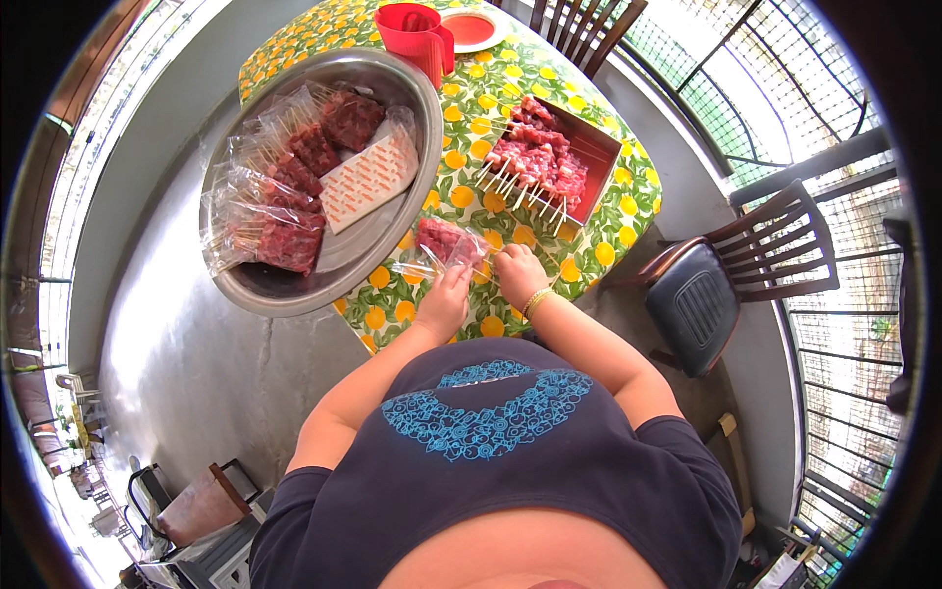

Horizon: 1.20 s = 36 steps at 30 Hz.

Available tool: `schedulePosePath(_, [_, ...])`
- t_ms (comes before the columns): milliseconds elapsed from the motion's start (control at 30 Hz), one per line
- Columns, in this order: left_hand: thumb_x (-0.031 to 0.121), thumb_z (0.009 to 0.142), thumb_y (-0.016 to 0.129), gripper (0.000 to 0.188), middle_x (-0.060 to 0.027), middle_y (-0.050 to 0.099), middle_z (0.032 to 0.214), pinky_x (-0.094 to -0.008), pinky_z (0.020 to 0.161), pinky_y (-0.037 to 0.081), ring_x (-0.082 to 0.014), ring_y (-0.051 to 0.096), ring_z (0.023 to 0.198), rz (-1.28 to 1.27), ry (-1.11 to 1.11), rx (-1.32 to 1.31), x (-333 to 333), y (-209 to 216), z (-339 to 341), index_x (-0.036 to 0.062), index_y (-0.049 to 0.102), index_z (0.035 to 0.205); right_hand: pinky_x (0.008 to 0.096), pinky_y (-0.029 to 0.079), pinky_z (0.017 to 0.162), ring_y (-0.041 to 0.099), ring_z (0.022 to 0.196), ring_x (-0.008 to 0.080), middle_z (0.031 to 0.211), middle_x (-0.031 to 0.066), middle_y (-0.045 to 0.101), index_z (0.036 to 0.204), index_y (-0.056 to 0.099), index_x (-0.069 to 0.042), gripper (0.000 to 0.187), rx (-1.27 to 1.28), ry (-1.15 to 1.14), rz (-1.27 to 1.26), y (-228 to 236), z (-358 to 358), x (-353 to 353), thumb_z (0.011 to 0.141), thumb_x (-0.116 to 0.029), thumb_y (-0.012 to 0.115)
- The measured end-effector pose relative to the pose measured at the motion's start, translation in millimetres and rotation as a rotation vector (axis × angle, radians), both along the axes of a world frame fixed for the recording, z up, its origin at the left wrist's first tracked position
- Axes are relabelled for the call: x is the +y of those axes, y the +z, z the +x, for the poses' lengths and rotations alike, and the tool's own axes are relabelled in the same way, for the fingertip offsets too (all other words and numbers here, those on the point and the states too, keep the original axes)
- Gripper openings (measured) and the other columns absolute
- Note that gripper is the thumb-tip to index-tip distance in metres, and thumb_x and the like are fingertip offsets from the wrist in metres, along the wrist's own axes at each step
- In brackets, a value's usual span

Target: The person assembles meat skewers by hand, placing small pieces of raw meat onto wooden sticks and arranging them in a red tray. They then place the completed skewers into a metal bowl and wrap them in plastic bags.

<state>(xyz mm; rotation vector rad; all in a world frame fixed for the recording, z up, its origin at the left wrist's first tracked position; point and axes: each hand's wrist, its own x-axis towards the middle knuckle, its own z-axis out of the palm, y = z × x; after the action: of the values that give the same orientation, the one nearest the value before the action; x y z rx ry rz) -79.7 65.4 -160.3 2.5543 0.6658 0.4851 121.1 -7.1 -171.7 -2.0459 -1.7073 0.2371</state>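
Note:
At the table's near edge lies a clear plastic bag of raw meat skewers (446, 239), the red meat at its far left end. My left hand (444, 302) grips the bag's near side, fingers closed on the film. On the other side my right hand (520, 276), with a bracelet at the wrist, is closed with its fingertips pinching the bag's right end, where thin sticks show. Just beyond, a red tray (596, 157) carries several unbagged meat skewers (540, 157), sticks pointing toward me.
A large metal basin (339, 280) at the left holds several bagged skewers (294, 211) and a white packet with red print (370, 182). A red pitcher (412, 34) and a plate (481, 31) stand at the back. Dark chairs (697, 299) flank the table's right side and far end.

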Motion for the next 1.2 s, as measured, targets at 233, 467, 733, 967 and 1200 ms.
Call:
schedulePosePath(233, [0.001, 0.083, 0.059, 0.052, -0.0165, 0.055, 0.13, -0.0416, 0.1, 0.048, -0.0361, 0.056, 0.113, 0.05, -0.009, 0.048, 1.7, -3.8, -2.9, -0.0021, 0.056, 0.134, 0.0429, 0.052, 0.086, 0.064, 0.094, 0.032, 0.096, 0.0115, 0.064, 0.089, 0.071, -0.008, 0.008, 0.195, -0.072, 0.033, -2.9, -2.7, 3.9, 0.085, -0.011, 0.064])
schedulePosePath(467, [0.0, 0.083, 0.059, 0.052, -0.016, 0.055, 0.13, -0.042, 0.1, 0.048, -0.0356, 0.056, 0.114, 0.07, -0.029, 0.071, 4.6, -2.5, -8.2, -0.0019, 0.056, 0.135, 0.0406, 0.053, 0.081, 0.063, 0.092, 0.0289, 0.085, 0.0086, 0.062, 0.085, 0.074, -0.013, 0.007, 0.094, -0.051, -0.116, 7.7, -7.8, 12.9, 0.085, -0.019, 0.069])
schedulePosePath(733, [-0.002, 0.082, 0.059, 0.052, -0.0168, 0.055, 0.129, -0.0423, 0.1, 0.048, -0.0365, 0.056, 0.115, 0.019, -0.026, 0.037, 3.9, 3.5, -9.5, -0.0034, 0.055, 0.134, 0.0411, 0.051, 0.082, 0.06, 0.097, 0.0268, 0.092, 0.0059, 0.065, 0.087, 0.066, -0.013, 0.007, -0.197, 0.012, -0.084, 14.9, 12.6, 18.6, 0.084, -0.018, 0.065])
schedulePosePath(967, [-0.004, 0.083, 0.056, 0.052, -0.017, 0.057, 0.128, -0.042, 0.098, 0.05, -0.0355, 0.058, 0.115, -0.028, -0.051, -0.12, 4.8, 1.2, -0.9, -0.0021, 0.055, 0.135, 0.0408, 0.051, 0.082, 0.061, 0.093, 0.0298, 0.086, 0.0094, 0.064, 0.085, 0.062, -0.008, 0.009, -0.228, 0.056, -0.028, -8.1, 7.5, 12.9, 0.085, -0.017, 0.064])
schedulePosePath(1200, [-0.006, 0.081, 0.057, 0.044, -0.0199, 0.057, 0.123, -0.0431, 0.099, 0.049, -0.0392, 0.057, 0.114, -0.089, -0.013, -0.069, 2.1, -1.5, 1.6, -0.0057, 0.059, 0.125, 0.0407, 0.051, 0.079, 0.059, 0.091, 0.0301, 0.09, 0.0074, 0.061, 0.085, 0.061, -0.011, 0.009, -0.184, -0.03, 0.098, 8.4, 7.3, 6.8, 0.085, -0.019, 0.066])
